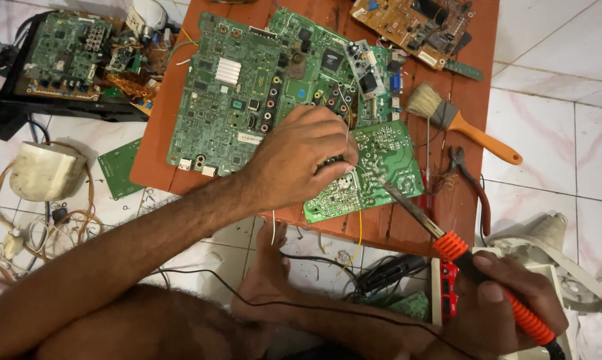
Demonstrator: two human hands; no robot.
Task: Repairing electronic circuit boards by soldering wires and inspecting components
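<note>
Left hand (301, 157) rests on the small green circuit board (374, 175), solder side up, at the near edge of the reddish wooden table (407, 230) — fingers curled, pinching something small against the board; what it is can't be made out. Right hand (507, 307) is clenched around the orange handle of a soldering iron (441, 237), low right, off the table edge; the metal tip reaches up-left and touches the small board just beside the left fingertips. A large green mainboard (227, 100) lies further back on the table, overlapped by other boards. Paintbrush (457, 120) with orange handle to the right of the small board, pliers (467, 177) near it. More boards and wires on the tiled floor (554, 153) — left side.
</note>
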